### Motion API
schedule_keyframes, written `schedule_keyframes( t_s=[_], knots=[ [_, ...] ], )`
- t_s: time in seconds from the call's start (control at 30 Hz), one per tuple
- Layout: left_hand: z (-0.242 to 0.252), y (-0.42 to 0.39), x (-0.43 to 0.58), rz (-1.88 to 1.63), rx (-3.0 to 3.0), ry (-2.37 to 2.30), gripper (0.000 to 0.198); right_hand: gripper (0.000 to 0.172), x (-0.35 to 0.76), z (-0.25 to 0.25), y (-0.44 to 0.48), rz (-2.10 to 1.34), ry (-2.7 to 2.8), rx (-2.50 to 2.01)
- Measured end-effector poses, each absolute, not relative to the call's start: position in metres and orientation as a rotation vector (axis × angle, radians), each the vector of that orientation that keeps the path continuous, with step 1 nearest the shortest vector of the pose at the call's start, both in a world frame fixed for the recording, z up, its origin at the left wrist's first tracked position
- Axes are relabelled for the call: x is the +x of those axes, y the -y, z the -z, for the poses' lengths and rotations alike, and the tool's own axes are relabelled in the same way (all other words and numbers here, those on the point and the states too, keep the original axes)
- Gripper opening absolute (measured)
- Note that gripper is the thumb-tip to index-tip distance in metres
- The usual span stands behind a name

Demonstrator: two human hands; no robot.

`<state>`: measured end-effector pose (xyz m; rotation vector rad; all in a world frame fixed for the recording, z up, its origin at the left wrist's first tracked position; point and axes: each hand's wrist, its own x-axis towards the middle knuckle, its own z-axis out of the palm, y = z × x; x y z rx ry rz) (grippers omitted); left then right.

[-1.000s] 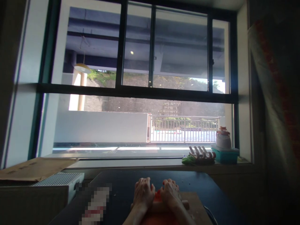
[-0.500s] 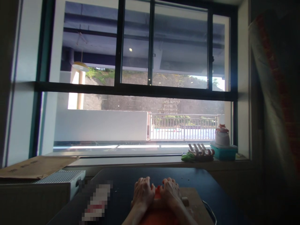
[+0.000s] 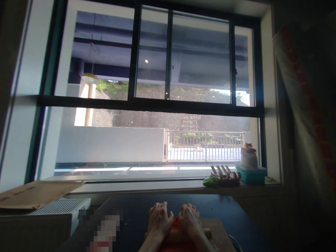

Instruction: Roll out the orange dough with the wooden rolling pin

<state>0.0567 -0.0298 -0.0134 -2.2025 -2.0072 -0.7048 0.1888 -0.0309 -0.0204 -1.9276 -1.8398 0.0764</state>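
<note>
A: What is lying nearest, at the bottom edge?

B: An orange sheet (image 3: 172, 247) is lying on a wooden board (image 3: 222, 233), and a rolling pin (image 3: 207, 232) is sitting across it. The board is probably shielding the dark table (image 3: 136, 209) under it.

A: And the hands?

B: Both are lying palm down on the pin, side by side. The left hand (image 3: 158, 221) is covering its left part and the right hand (image 3: 190, 219) its right part, with a strip of orange showing between them. The fingers are stretching forward, slightly spread and flat. Neither hand is closing round anything; they are only bearing on the pin.

A: Why flat like that?

B: I think the weight is spreading evenly along the pin that way. The forearms are coming in straight from below and the wrists are staying low.

A: Anything beside them?

B: A blurred packet (image 3: 103, 231) is lying well to the left on the table, and a cardboard sheet (image 3: 34, 192) is lying further left.

A: And beyond?

B: On the windowsill (image 3: 157, 188), well apart from the hands, a wooden rack (image 3: 225, 172) is standing next to a teal box (image 3: 250, 175), and a white pot (image 3: 249, 158) is sitting on the box. Behind them the window (image 3: 168, 105) is letting in bright daylight.
</note>
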Motion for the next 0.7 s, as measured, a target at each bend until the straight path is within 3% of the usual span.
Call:
schedule_keyframes(
  t_s=[0.7],
  knots=[
    [0.013,0.063,0.057,0.423,-2.265,2.202,0.055,0.032,0.183,0.03,0.067,-0.014,1.871,-1.89]
  ],
)
